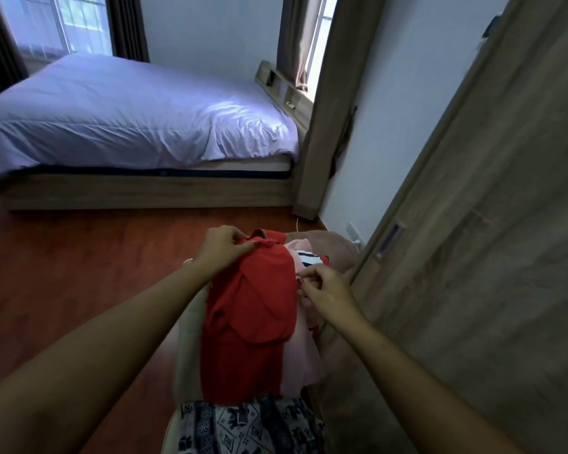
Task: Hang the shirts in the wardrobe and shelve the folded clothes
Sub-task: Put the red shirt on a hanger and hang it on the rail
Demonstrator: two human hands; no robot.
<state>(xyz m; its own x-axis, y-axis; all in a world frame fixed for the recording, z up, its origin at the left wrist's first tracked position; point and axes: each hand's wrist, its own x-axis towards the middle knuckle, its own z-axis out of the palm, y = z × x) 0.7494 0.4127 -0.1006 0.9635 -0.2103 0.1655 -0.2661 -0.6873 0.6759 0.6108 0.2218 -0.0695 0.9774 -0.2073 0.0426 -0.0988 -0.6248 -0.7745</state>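
In the lower centre of the frame both bare arms reach forward over a heap of clothes. The left hand [222, 245] pinches the collar end of a red shirt [248, 309], thumb and fingers closed on the fabric at its top edge. The right hand [325, 290] is closed in a narrow pinch at the shirt's right edge, where red cloth meets a pink garment [304, 352]; which of the two it grips cannot be told. The red shirt lies draped lengthwise over the heap, its lower hem toward the bottom of the frame. A navy-and-white striped piece [310, 258] peeks out just above the right hand. Below the shirt's hem lies a dark blue and white patterned cloth [243, 427]. A wood-grain wardrobe door [473, 257] with a recessed handle fills the right side. A bed with a pale lilac cover [128, 116] sits upper left on the reddish wooden floor [63, 273].
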